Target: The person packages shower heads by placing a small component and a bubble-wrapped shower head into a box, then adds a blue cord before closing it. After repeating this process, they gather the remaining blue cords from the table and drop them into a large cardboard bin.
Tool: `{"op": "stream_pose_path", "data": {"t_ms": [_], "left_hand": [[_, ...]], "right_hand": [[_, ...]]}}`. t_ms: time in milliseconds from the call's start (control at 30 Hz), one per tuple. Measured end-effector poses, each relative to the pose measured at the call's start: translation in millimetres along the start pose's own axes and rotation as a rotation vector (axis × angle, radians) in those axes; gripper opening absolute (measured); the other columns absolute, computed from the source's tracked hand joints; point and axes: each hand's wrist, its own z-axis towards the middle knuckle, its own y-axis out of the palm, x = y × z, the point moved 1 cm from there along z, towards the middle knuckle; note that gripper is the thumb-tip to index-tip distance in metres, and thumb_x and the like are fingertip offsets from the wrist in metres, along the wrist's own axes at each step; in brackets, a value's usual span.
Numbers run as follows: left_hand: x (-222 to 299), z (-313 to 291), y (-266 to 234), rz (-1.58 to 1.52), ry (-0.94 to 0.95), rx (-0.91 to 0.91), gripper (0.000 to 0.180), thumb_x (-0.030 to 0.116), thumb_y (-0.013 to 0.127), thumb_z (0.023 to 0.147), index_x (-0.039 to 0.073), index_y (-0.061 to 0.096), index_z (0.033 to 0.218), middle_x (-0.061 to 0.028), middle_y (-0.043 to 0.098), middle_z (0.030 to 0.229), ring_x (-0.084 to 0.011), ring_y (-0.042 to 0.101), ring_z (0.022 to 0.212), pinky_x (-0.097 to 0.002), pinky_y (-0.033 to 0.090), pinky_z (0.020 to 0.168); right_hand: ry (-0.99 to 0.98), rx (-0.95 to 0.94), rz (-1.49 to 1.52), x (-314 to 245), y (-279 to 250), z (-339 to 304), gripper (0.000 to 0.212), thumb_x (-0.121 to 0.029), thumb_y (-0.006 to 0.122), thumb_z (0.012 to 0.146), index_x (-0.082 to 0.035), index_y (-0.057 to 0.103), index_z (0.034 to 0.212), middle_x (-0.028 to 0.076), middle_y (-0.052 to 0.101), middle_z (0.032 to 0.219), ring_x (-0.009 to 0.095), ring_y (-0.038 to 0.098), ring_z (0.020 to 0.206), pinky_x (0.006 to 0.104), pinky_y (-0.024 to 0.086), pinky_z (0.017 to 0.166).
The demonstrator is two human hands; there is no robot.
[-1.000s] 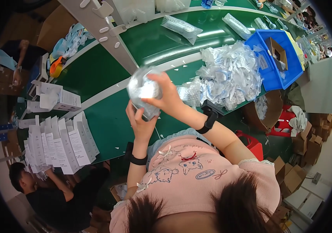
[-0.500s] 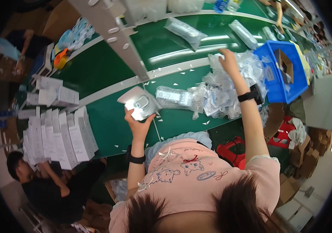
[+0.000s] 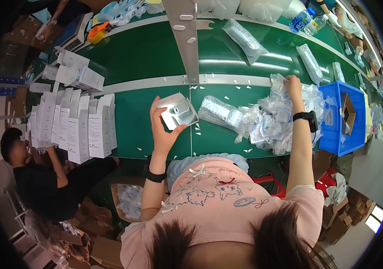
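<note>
My left hand [image 3: 164, 136] grips a small white box [image 3: 167, 101] from its left side, thumb and fingers spread around it. The box's open end faces up, and a pale moulded piece [image 3: 180, 109] shows inside. At the far edge of a heap of clear plastic bags [image 3: 270, 121], my right hand [image 3: 293, 87] has its fingers bent and closed on a plastic bag [image 3: 278, 83]. A bubble-wrapped package [image 3: 218, 110] lies between the box and the heap.
Tall white cartons [image 3: 78, 130] stand in a row at the left, close to a seated person [image 3: 39, 179]. A blue bin [image 3: 341, 142] sits right of the heap. A metal post [image 3: 185, 45] rises beyond the box. Bubble-wrapped pieces [image 3: 244, 41] and bottles [image 3: 301, 20] lie farther back.
My right hand has come down from above onto the bags, and its fingers have closed. The box in my left hand has turned, showing more of its inside. The whole view has shifted.
</note>
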Motion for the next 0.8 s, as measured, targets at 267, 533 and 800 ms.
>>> {"op": "stream_pose_path", "data": {"t_ms": [267, 533, 800], "left_hand": [[36.1, 19.0, 1.0, 0.274, -0.082, -0.221, 0.052, 0.010, 0.077, 0.054, 0.009, 0.052, 0.100, -0.0181, 0.037, 0.119, -0.0340, 0.040, 0.111, -0.0337, 0.041, 0.085], [17.6, 13.4, -5.9, 0.297, -0.092, -0.238, 0.045, 0.005, 0.073, 0.057, 0.008, 0.054, 0.098, -0.0151, 0.041, 0.105, -0.0322, 0.048, 0.097, -0.0353, 0.043, 0.079], [45.1, 32.6, -1.1, 0.434, -0.109, -0.220, 0.044, 0.004, 0.071, 0.059, 0.007, 0.053, 0.098, -0.0154, 0.040, 0.103, -0.0334, 0.048, 0.094, -0.0378, 0.045, 0.075]], "right_hand": [[-0.050, 0.199, 0.420, -31.3, -49.1, -21.0, 0.014, -0.012, 0.057, 0.079, -0.002, 0.059, 0.089, 0.013, 0.061, 0.081, 0.019, 0.058, 0.074, 0.0265, 0.043, 0.066], [-0.159, -0.218, 0.817, -109.4, -104.1, -85.7, 0.017, -0.009, 0.054, 0.081, -0.003, 0.058, 0.096, 0.005, 0.060, 0.080, 0.010, 0.053, 0.073, 0.0206, 0.040, 0.064], [-0.621, -0.306, 0.804, -236.9, -67.0, -131.4, 0.071, -0.010, 0.071, 0.063, -0.008, 0.038, 0.126, 0.014, 0.035, 0.129, 0.030, 0.034, 0.118, 0.0348, 0.028, 0.099]]}}
